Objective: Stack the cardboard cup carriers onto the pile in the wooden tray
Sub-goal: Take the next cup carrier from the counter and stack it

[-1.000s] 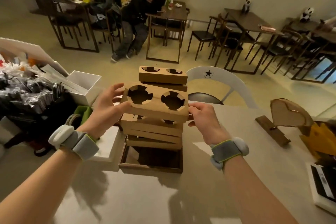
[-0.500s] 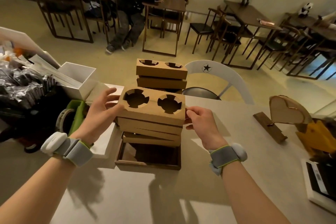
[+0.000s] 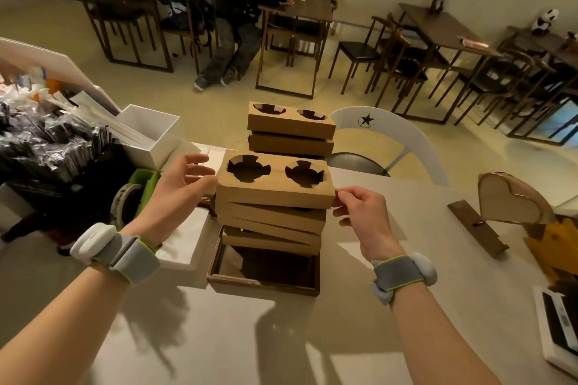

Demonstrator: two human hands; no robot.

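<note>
A brown two-hole cardboard cup carrier (image 3: 275,186) lies on top of a slightly uneven pile of carriers (image 3: 270,228) standing in the dark wooden tray (image 3: 262,284). My left hand (image 3: 178,191) is at the carrier's left end with fingers spread, only the thumb tip touching the edge. My right hand (image 3: 359,216) pinches the carrier's near right corner between thumb and forefinger. Behind the pile stands a second, shorter stack of carriers (image 3: 291,130).
To the left are a white box (image 3: 150,134), a green tape dispenser (image 3: 137,187) and piled packets (image 3: 47,147). A wooden heart stand (image 3: 506,200) sits to the right, a white chair (image 3: 391,134) behind the table. A person sits slumped at a far table.
The carrier came down from above the pile and now rests on it. My left hand's fingers have come off its left end and spread; the right hand keeps its pinch.
</note>
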